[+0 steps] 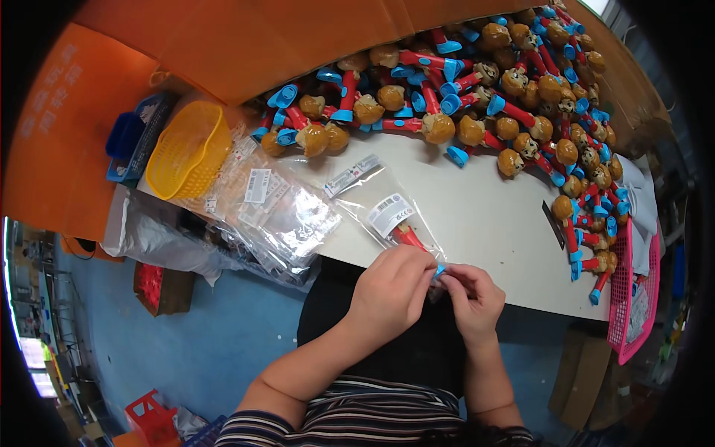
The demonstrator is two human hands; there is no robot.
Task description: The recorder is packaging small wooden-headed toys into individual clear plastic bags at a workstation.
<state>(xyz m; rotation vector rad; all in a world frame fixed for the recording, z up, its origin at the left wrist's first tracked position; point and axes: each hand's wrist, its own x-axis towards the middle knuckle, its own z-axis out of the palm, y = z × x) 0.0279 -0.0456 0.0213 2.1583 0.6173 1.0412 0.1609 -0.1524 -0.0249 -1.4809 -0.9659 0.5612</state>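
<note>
My left hand (391, 289) and my right hand (475, 298) meet at the table's near edge, fingers closed in a pinch. Between them is the near end of a clear plastic bag (380, 186) with white labels. Inside it shows part of a candy dispenser (411, 238), with a red stem; its blue foot is at my fingertips. The rest of the dispenser is hidden by a label and my fingers. To the left of the bag lies a stack of clear labelled bags (279, 212).
A large heap of candy dispensers (439, 128) with brown heads covers the table's back and right. A yellow basket (190, 153) and blue bins (134, 141) stand at the left. A pink basket (633, 298) hangs by the right edge. Orange board (246, 45) borders the back.
</note>
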